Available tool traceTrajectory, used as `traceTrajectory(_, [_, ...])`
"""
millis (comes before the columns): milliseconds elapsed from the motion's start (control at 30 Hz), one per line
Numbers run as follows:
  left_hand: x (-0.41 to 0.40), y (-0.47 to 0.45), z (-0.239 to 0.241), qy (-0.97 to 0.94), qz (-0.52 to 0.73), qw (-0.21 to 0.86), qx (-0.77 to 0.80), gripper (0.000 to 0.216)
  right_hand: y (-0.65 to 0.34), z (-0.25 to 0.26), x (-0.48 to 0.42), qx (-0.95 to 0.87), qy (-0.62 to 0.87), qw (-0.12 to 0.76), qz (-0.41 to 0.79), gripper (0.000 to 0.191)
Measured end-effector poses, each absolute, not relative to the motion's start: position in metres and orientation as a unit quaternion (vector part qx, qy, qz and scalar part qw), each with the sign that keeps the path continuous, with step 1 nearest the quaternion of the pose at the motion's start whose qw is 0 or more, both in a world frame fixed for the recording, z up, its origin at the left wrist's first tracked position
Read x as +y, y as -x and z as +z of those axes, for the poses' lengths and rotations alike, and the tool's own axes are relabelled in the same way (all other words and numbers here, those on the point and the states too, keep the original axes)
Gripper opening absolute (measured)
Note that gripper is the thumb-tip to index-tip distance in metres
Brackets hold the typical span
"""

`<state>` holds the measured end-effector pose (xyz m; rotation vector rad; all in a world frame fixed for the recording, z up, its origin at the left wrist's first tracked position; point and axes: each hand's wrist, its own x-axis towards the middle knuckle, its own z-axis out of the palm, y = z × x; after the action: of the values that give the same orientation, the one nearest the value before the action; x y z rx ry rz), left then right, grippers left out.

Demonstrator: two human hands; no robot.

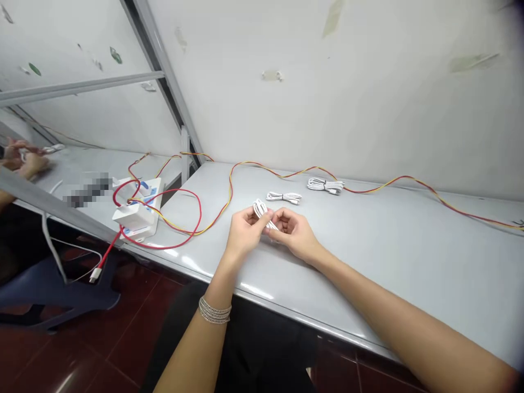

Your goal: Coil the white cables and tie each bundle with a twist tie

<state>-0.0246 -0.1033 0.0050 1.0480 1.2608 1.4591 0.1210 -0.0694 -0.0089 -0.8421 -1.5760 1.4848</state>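
Observation:
A small folded bundle of white cable is pinched between both my hands, just above the grey table. My left hand closes on the bundle's left side, thumb across it. Fingers curled, my right hand grips the lower right end; its fingertips partly cover the cable. Just behind my hands lies a tied white cable bundle. A thicker tied white cable bundle rests farther back and to the right, near the wall.
A red-and-yellow twisted wire winds along the table's back. At left, a power strip carries a white adapter and a looped red cable. Another person's hands work beyond the metal frame. A blue stool stands below.

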Motion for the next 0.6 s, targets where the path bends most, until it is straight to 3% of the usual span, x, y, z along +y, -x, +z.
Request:
traceTrajectory(167, [-0.095, 0.018, 0.014, -0.449, 0.546, 0.504, 0.497, 0.035, -0.14, -0.005, -0.074, -0.572, 0.33, 0.369, 0.654, 0.048])
traceTrajectory(400, [-0.086, 0.012, 0.018, -0.499, 0.485, 0.529, 0.486, 0.034, -0.155, -0.009, -0.076, -0.605, 0.399, 0.383, 0.572, 0.039])
traceTrajectory(600, [-0.086, 0.017, 0.016, -0.512, 0.471, 0.527, 0.488, 0.029, -0.155, -0.009, -0.07, -0.617, 0.397, 0.366, 0.572, 0.039])
